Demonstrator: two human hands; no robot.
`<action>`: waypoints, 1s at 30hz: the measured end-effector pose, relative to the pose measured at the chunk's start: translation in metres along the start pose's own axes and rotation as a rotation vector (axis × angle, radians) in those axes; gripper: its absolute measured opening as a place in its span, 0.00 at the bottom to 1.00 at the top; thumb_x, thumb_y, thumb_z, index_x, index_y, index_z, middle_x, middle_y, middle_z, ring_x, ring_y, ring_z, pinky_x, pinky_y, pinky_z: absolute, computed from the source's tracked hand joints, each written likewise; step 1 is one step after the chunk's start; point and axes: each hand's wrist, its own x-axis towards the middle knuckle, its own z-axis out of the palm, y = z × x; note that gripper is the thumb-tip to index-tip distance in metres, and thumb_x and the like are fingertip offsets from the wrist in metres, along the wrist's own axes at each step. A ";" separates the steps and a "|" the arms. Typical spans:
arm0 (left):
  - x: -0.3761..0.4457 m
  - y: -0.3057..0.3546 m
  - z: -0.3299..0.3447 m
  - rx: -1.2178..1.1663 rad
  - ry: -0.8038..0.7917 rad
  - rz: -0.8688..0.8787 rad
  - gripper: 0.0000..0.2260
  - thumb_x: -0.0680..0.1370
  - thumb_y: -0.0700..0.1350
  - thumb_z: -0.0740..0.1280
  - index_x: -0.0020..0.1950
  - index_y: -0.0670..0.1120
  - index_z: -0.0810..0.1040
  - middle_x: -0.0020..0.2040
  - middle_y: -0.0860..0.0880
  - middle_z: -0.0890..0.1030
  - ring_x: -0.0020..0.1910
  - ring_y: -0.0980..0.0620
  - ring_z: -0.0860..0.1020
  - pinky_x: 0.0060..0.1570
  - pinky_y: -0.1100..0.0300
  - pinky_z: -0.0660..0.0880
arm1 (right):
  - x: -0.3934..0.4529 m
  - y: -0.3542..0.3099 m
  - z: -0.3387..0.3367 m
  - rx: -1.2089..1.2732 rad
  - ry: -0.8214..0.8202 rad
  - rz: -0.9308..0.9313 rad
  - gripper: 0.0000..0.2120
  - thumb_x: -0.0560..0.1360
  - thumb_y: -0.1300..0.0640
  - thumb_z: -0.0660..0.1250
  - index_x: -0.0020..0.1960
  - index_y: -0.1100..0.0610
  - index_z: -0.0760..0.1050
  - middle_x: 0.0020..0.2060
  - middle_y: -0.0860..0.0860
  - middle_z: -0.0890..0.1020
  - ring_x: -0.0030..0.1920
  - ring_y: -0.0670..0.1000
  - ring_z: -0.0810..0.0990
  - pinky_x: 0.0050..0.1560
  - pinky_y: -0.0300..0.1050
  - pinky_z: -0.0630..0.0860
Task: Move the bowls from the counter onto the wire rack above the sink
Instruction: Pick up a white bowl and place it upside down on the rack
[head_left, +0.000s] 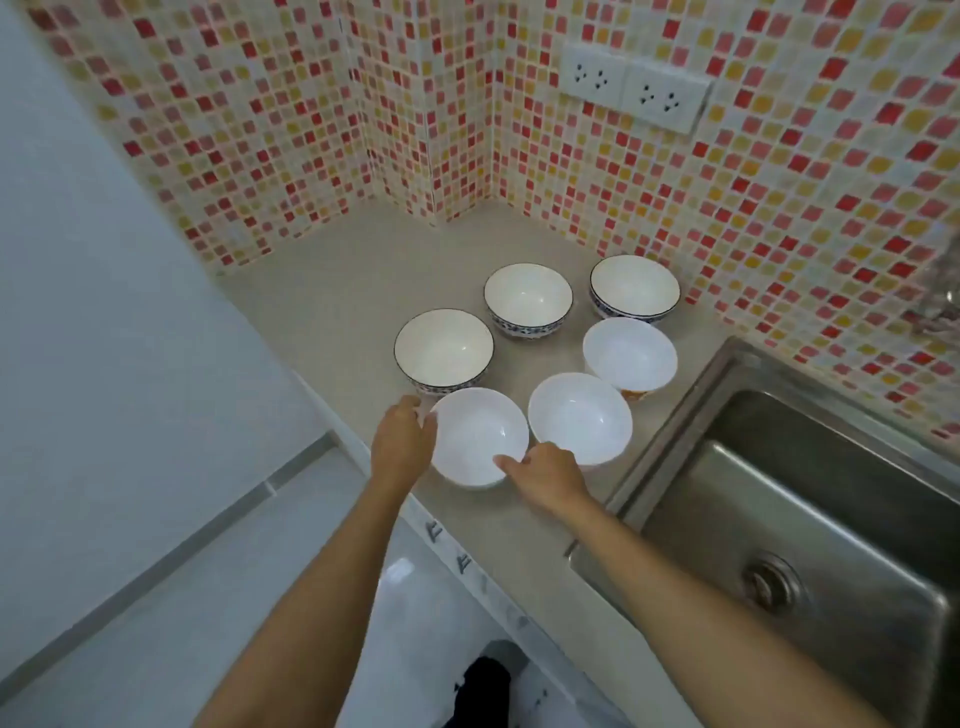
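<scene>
Counter: a pale beige counter (322, 291) runs into a tiled corner at 12 o'clock from me; its surface is smooth and plain, with six bowls grouped on it.
Nearest bowl: a plain white bowl (478, 439) sits upright on the counter, closest to the front edge.
My left hand: my left hand (402, 444) wraps the bowl's rim at its 9 o'clock side, fingers curled against the outside.
My right hand: my right hand (548, 475) grips the same bowl at about 4 o'clock, thumb tip over the rim and inside.
Lifted or resting: I cannot tell whether the bowl is off the counter.
Second white bowl: a second white bowl (581, 418) stands just beside the first, at its 3 o'clock.
Third white bowl: a white bowl with an orange pattern low on its side (629, 356) sits at 1 o'clock from the second.
Blue-patterned bowls: the left blue-rimmed bowl (443, 349) is just behind my left hand; the middle blue-patterned bowl (528, 299) and the right blue-patterned bowl (634, 286) stand nearer the wall.
Sink: a steel sink (810, 499) is set into the counter at 3 o'clock from the bowls, with a round drain (771, 584) in its floor.
Wall: small mosaic tiles (260, 130) in red, pink, yellow and white cover both walls of the corner.
Sockets: a white double socket plate (631, 93) is fixed on the right wall, above the bowls.
Floor: a light floor (156, 597) shows at 7 o'clock, below the counter edge.
</scene>
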 end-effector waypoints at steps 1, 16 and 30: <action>0.002 0.000 0.001 -0.006 -0.017 -0.028 0.17 0.79 0.47 0.62 0.65 0.40 0.72 0.59 0.39 0.79 0.58 0.40 0.77 0.55 0.51 0.72 | 0.005 0.000 0.004 0.017 -0.025 0.011 0.21 0.75 0.39 0.65 0.37 0.57 0.72 0.42 0.59 0.82 0.45 0.60 0.80 0.42 0.45 0.69; -0.021 0.006 -0.021 -0.269 -0.090 0.003 0.15 0.79 0.37 0.57 0.62 0.43 0.76 0.53 0.46 0.78 0.49 0.48 0.74 0.45 0.60 0.68 | -0.004 -0.016 -0.005 0.376 -0.233 0.138 0.16 0.77 0.60 0.53 0.59 0.65 0.73 0.42 0.62 0.84 0.39 0.60 0.86 0.42 0.52 0.84; 0.000 0.151 0.038 -0.562 -0.563 0.162 0.17 0.80 0.39 0.52 0.65 0.55 0.67 0.62 0.50 0.73 0.58 0.47 0.72 0.41 0.56 0.75 | -0.025 0.041 -0.126 0.516 0.217 0.251 0.17 0.78 0.63 0.52 0.62 0.61 0.73 0.39 0.59 0.84 0.38 0.56 0.84 0.37 0.45 0.83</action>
